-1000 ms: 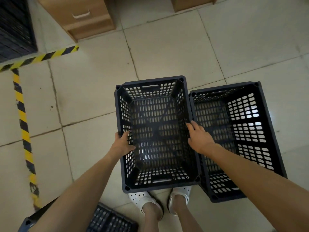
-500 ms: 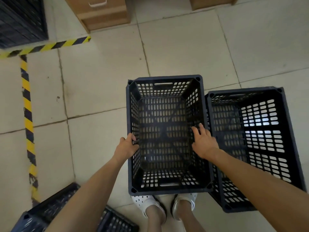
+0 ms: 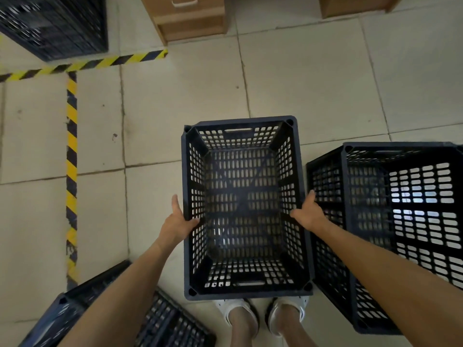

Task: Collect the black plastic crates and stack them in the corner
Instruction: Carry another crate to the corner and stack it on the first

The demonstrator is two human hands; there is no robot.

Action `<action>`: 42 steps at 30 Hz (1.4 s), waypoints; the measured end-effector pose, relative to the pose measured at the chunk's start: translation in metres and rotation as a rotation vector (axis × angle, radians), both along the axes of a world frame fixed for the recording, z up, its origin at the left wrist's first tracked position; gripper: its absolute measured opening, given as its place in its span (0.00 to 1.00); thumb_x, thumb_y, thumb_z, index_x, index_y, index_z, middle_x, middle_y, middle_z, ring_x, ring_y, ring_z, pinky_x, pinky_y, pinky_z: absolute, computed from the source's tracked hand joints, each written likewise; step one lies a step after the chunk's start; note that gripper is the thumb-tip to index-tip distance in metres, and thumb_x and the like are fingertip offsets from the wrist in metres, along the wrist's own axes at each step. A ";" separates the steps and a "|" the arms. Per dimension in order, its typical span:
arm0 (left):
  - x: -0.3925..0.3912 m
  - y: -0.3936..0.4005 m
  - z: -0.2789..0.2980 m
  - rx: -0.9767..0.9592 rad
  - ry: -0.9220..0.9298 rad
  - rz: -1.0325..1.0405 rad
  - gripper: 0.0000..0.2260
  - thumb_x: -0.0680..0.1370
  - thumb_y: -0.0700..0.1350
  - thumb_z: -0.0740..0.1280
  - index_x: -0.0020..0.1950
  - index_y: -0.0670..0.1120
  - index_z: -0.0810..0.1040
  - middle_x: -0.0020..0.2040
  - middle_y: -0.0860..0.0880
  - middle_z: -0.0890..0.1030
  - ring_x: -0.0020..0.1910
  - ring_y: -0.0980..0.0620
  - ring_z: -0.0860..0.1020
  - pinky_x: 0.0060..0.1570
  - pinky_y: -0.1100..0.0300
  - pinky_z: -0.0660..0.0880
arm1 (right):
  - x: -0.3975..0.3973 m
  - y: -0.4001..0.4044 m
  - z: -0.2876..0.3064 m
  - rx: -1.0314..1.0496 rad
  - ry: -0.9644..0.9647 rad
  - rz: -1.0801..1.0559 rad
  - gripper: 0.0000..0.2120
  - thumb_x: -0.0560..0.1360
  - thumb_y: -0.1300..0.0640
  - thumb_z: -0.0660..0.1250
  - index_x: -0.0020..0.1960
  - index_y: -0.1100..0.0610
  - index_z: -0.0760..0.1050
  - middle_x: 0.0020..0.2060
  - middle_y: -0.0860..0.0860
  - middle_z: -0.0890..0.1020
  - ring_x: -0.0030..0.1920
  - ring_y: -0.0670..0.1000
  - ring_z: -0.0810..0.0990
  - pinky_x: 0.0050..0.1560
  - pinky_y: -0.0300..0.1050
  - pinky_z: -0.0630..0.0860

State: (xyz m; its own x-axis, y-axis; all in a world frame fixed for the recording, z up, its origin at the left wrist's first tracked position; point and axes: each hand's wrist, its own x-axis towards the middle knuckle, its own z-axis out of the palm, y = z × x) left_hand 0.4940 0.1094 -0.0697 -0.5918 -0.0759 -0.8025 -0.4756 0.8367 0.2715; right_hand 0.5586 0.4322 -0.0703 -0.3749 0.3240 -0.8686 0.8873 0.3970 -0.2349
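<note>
I hold an empty black perforated crate (image 3: 240,121) above the tiled floor, right in front of my feet. My left hand (image 3: 176,222) grips its left rim, thumb hooked inside the wall. On the right rim my right hand (image 3: 308,214) holds the crate the same way. A second black crate (image 3: 400,196) stands on the floor to the right, a small gap away from the held one. Part of a third black crate (image 3: 165,326) shows at the bottom left under my left forearm. A blurred stack of black crates (image 3: 55,23) fills the top left corner.
Yellow-black hazard tape (image 3: 71,171) runs up the floor on the left and turns right below the stack. A wooden drawer cabinet (image 3: 190,18) stands at the top centre, another wooden piece (image 3: 350,6) at the top right. My white shoes (image 3: 235,309) are under the held crate.
The held crate has moved left, away from the right crate, opening a gap between them. The corner stack and the bottom-left crate have come further into view.
</note>
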 end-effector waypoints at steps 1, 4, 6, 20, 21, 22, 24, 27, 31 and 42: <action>0.000 0.000 0.002 -0.037 -0.012 -0.014 0.33 0.77 0.45 0.69 0.76 0.45 0.55 0.64 0.40 0.78 0.58 0.40 0.79 0.60 0.48 0.75 | -0.002 0.001 0.002 -0.015 -0.021 -0.021 0.42 0.75 0.58 0.66 0.78 0.61 0.42 0.72 0.62 0.65 0.70 0.61 0.67 0.70 0.52 0.67; -0.002 -0.004 0.017 -0.131 0.003 -0.117 0.23 0.76 0.50 0.70 0.66 0.44 0.67 0.60 0.43 0.80 0.56 0.43 0.79 0.57 0.47 0.77 | -0.008 0.005 0.019 -0.072 -0.078 -0.063 0.37 0.74 0.60 0.67 0.76 0.62 0.51 0.68 0.61 0.70 0.66 0.60 0.70 0.66 0.52 0.70; -0.007 -0.008 0.033 -0.180 0.024 -0.182 0.19 0.78 0.54 0.67 0.62 0.45 0.68 0.56 0.44 0.80 0.53 0.44 0.79 0.54 0.47 0.77 | -0.012 0.007 0.032 -0.100 -0.118 -0.095 0.39 0.72 0.59 0.67 0.77 0.60 0.50 0.67 0.60 0.70 0.65 0.60 0.71 0.66 0.56 0.71; -0.056 -0.059 0.251 -0.323 0.179 -0.294 0.19 0.78 0.58 0.64 0.58 0.44 0.72 0.52 0.46 0.80 0.50 0.47 0.80 0.51 0.54 0.78 | -0.084 -0.047 0.253 -0.112 -0.115 0.139 0.17 0.80 0.58 0.60 0.65 0.66 0.69 0.48 0.56 0.77 0.42 0.52 0.77 0.32 0.40 0.72; -0.058 -0.067 0.274 -0.323 0.190 -0.285 0.18 0.79 0.57 0.65 0.59 0.44 0.72 0.53 0.46 0.80 0.51 0.48 0.79 0.50 0.56 0.77 | -0.092 -0.056 0.277 -0.096 -0.102 0.161 0.14 0.80 0.58 0.61 0.62 0.65 0.71 0.49 0.57 0.77 0.46 0.54 0.78 0.33 0.41 0.73; -0.060 -0.076 0.298 -0.319 0.214 -0.272 0.16 0.79 0.55 0.65 0.59 0.44 0.72 0.54 0.46 0.80 0.51 0.48 0.79 0.49 0.57 0.76 | -0.101 -0.064 0.302 -0.081 -0.070 0.194 0.12 0.79 0.58 0.61 0.59 0.65 0.71 0.51 0.57 0.78 0.48 0.54 0.77 0.34 0.41 0.73; -0.064 -0.096 0.346 -0.315 0.258 -0.242 0.14 0.79 0.51 0.67 0.58 0.44 0.72 0.55 0.47 0.80 0.52 0.49 0.78 0.48 0.58 0.74 | -0.121 -0.077 0.348 -0.071 -0.034 0.257 0.11 0.79 0.57 0.62 0.56 0.64 0.71 0.52 0.57 0.80 0.47 0.54 0.79 0.34 0.41 0.74; -0.075 -0.127 0.426 -0.365 0.316 -0.252 0.15 0.78 0.51 0.67 0.59 0.43 0.72 0.56 0.46 0.80 0.54 0.47 0.79 0.52 0.56 0.75 | -0.153 -0.102 0.429 -0.102 0.032 0.322 0.06 0.79 0.60 0.61 0.51 0.63 0.71 0.42 0.56 0.78 0.39 0.52 0.77 0.26 0.39 0.74; -0.092 -0.170 0.533 -0.403 0.405 -0.233 0.16 0.79 0.50 0.67 0.59 0.40 0.74 0.56 0.43 0.79 0.56 0.43 0.78 0.52 0.54 0.73 | -0.190 -0.143 0.540 -0.097 0.119 0.405 0.09 0.81 0.57 0.59 0.53 0.63 0.71 0.42 0.56 0.77 0.40 0.52 0.78 0.32 0.41 0.73; -0.111 -0.254 0.704 -0.582 0.560 -0.193 0.14 0.77 0.57 0.67 0.44 0.48 0.71 0.44 0.49 0.80 0.50 0.47 0.80 0.48 0.57 0.77 | -0.248 -0.216 0.693 -0.119 0.333 0.525 0.16 0.81 0.53 0.60 0.63 0.63 0.70 0.43 0.57 0.80 0.37 0.53 0.80 0.30 0.42 0.76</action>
